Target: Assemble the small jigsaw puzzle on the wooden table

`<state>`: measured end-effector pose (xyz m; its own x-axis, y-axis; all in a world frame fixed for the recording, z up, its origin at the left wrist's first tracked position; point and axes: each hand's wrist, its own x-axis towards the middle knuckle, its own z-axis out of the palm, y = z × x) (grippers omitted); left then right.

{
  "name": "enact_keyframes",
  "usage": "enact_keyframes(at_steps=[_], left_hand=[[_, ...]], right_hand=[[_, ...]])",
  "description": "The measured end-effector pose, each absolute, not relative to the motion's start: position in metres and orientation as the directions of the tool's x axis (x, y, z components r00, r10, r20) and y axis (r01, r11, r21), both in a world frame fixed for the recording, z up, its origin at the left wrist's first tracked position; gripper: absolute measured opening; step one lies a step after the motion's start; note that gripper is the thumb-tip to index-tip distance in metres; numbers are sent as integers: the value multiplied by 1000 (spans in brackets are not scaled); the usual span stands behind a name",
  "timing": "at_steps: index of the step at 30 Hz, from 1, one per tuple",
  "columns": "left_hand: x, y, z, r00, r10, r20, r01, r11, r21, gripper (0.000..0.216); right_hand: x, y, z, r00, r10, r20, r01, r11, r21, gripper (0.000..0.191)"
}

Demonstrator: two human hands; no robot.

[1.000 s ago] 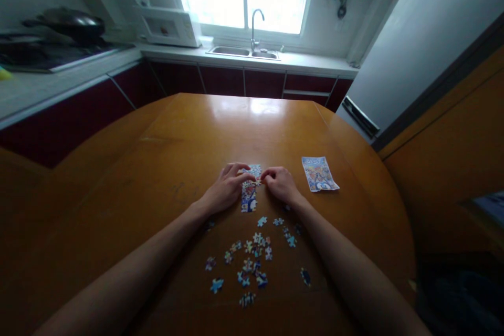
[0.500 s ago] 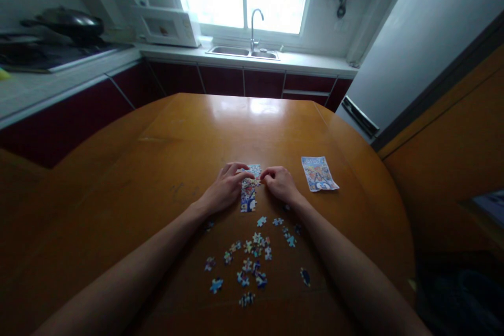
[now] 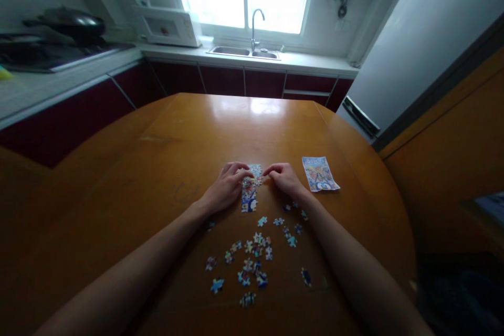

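Left hand: fingers loosely spread, tips pressing the upper end of the puzzle strip; it grips nothing.
Right hand: fingers curled, tips at the strip's upper right edge; I cannot tell if it pinches a piece.
Risk: a sideways push would likely buckle the strip and pop joints apart; the forearms could sweep the loose pieces.
Puzzle strip: centre of the frame, narrow, colourful, flat on the desk between both hands.
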<state>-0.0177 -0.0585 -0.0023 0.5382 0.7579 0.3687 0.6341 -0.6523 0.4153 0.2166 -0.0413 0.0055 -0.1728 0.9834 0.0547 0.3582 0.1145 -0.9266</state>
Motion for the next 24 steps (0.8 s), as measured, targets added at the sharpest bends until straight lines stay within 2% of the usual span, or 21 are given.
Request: enact_keyframes(at_steps=[8, 15, 20, 24], left_hand=[[-17, -58, -1, 528, 771, 357, 634, -637, 438, 39], [-19, -57, -3, 536, 766, 354, 631, -642, 434, 37], [-18, -59, 1, 539, 764, 356, 625, -645, 439, 36], [-17, -59, 2, 539, 766, 351, 623, -642, 447, 35]], right_hand=[[227, -45, 28, -152, 981, -121, 108, -106, -988, 24], [241, -49, 59, -179, 983, -37, -98, -55, -994, 21], [246, -51, 66, -114, 990, -83, -30, -87, -996, 22], [253, -52, 74, -33, 999, -35, 97, -32, -995, 24]])
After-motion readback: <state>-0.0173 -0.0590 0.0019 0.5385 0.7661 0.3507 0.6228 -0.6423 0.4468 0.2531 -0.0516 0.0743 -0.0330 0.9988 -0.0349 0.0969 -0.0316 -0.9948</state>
